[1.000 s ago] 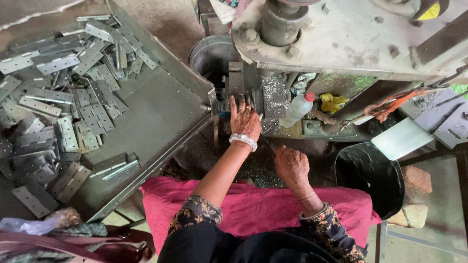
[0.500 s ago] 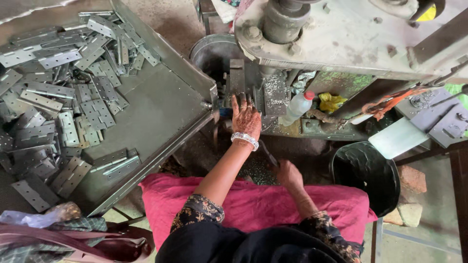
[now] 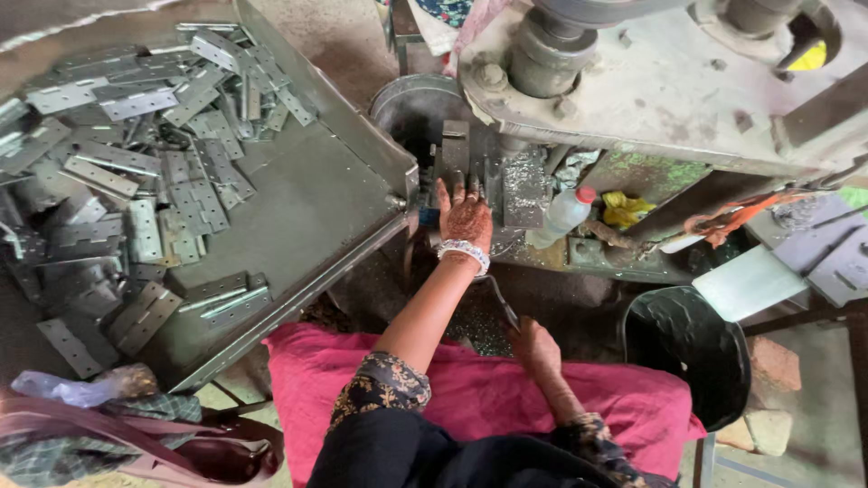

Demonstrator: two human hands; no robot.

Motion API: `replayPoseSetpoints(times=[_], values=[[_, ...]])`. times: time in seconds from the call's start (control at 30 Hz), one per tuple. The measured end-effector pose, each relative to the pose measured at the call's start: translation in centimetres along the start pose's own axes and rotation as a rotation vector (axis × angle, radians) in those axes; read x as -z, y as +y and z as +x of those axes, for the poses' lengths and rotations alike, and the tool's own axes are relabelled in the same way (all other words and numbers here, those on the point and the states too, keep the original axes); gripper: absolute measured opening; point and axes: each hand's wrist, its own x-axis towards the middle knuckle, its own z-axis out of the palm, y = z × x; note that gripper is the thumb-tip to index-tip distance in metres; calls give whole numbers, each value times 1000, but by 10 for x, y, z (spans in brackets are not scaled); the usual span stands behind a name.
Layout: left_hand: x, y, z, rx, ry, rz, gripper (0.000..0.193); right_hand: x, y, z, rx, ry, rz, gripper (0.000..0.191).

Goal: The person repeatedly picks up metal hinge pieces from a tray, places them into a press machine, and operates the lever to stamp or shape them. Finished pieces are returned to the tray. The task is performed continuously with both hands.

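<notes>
My left hand point(image 3: 466, 217), with a beaded bracelet at the wrist, lies flat with fingers spread against the die block point(image 3: 452, 154) of a heavy grey press machine point(image 3: 651, 81). Whether a plate sits under the fingers is hidden. My right hand point(image 3: 535, 348) is lower, over my pink lap cloth point(image 3: 470, 398), its fingers curled round the near end of a thin metal rod point(image 3: 500, 303) that slants up toward the press.
A sloped metal tray point(image 3: 307, 208) on the left holds several grey hinge plates point(image 3: 117, 181). A plastic bottle point(image 3: 562, 215) leans by the press, with a yellow rag point(image 3: 627, 208) beside it. A black bucket point(image 3: 683, 348) stands at the right. A bag point(image 3: 136, 434) lies lower left.
My right hand has drawn back from the press toward my lap. The left hand stays on the die block.
</notes>
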Motion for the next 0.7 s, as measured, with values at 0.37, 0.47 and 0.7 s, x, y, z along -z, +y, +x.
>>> replayPoseSetpoints(times=[0.37, 0.47, 0.7], values=[[10, 5, 13, 9, -153, 24, 46, -14, 18, 7, -16, -5, 17, 47], [8, 0, 20, 13, -350, -24, 44, -12, 21, 13, 149, -6, -12, 36], [-3, 3, 48, 23, -290, 41, 46, -20, 23, 3, 45, 55, 31, 46]])
